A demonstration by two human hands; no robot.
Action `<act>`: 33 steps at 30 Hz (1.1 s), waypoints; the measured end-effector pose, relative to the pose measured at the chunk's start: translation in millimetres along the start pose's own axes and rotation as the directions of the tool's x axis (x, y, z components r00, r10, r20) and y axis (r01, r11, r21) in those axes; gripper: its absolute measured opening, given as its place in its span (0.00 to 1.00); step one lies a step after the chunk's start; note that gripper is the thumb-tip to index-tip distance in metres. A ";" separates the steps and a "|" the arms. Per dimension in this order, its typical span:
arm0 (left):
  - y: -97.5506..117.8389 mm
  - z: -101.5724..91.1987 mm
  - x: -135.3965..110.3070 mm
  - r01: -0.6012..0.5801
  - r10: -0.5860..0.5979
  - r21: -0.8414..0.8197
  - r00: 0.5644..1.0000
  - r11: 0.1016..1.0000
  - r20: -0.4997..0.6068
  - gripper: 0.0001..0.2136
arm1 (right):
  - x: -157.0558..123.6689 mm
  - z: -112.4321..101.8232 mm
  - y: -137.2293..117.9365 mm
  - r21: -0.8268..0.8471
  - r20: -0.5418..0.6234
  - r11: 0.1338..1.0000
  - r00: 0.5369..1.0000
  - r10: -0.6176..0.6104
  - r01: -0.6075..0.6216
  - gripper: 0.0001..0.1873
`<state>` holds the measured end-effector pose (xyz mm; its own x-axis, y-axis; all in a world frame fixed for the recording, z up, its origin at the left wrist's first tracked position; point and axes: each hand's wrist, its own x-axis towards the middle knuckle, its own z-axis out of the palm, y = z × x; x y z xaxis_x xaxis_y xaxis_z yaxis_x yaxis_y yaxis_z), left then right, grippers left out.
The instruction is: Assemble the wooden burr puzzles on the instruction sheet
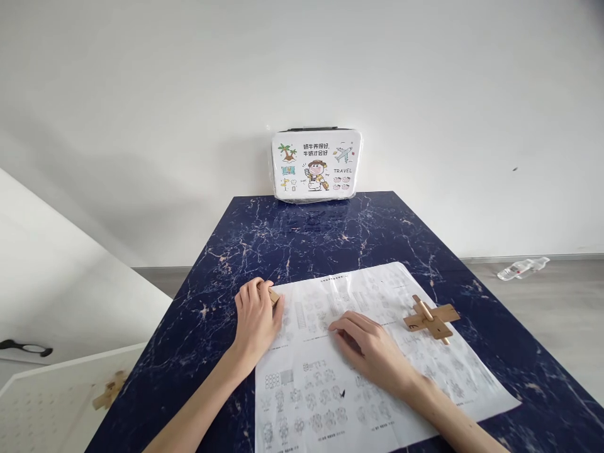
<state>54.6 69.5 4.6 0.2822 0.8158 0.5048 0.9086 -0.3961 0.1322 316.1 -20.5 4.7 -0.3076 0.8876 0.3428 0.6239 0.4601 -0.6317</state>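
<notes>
My left hand (257, 314) rests at the upper left edge of a printed sheet (325, 377), its fingers closed around a small wooden puzzle piece (274, 296). Most of that piece is hidden under the fingers. On the middle of the sheet lies my right hand (370, 346), fingertips touching the paper near the printed diagrams, with a gap between thumb and fingers and nothing seen in it. To its right, a cross-shaped wooden puzzle (431, 319) with a round rod through it sits on the sheet's right side.
The dark blue marbled table (321, 233) meets a white wall. At its far end stands a white cartoon-printed case (317, 165) in plastic wrap. Lower left, more wooden pieces (111, 390) lie on a white surface (51, 402). A clear plastic bottle (523, 268) lies on the floor at right.
</notes>
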 end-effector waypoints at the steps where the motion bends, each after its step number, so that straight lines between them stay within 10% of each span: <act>1: 1.2 -1.1 0.4 -0.007 0.007 0.005 1.000 1.000 -0.014 0.12 | -0.5 0.2 0.3 -0.002 -0.002 1.000 1.000 0.002 -0.002 0.10; 7: 17.6 -15.2 0.0 -0.186 0.195 -0.204 0.981 0.961 0.024 0.12 | -2.6 4.2 0.3 0.108 -0.156 0.986 0.978 0.142 -0.126 0.18; 15: 31.8 -22.9 -3.3 -0.393 0.494 -0.441 0.858 0.807 0.140 0.08 | 1.3 -7.2 2.3 0.605 -0.354 0.738 0.729 0.586 -0.299 0.16; 22: 30.5 -22.7 -2.4 -0.381 0.506 -0.474 0.846 0.794 0.168 0.07 | 5.4 -21.0 7.3 0.715 -0.427 0.657 0.596 0.680 -0.237 0.18; 33: 31.2 -24.8 -1.9 -0.362 0.500 -0.491 0.847 0.792 0.181 0.10 | 5.9 -19.3 20.1 0.794 -0.400 0.568 0.518 0.756 -0.216 0.20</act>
<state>74.8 45.1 29.0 0.7488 0.5695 0.3390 0.4667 -0.8163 0.3404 340.8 -6.4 7.4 0.6002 0.7995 -0.0218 -0.1491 0.0850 -0.9852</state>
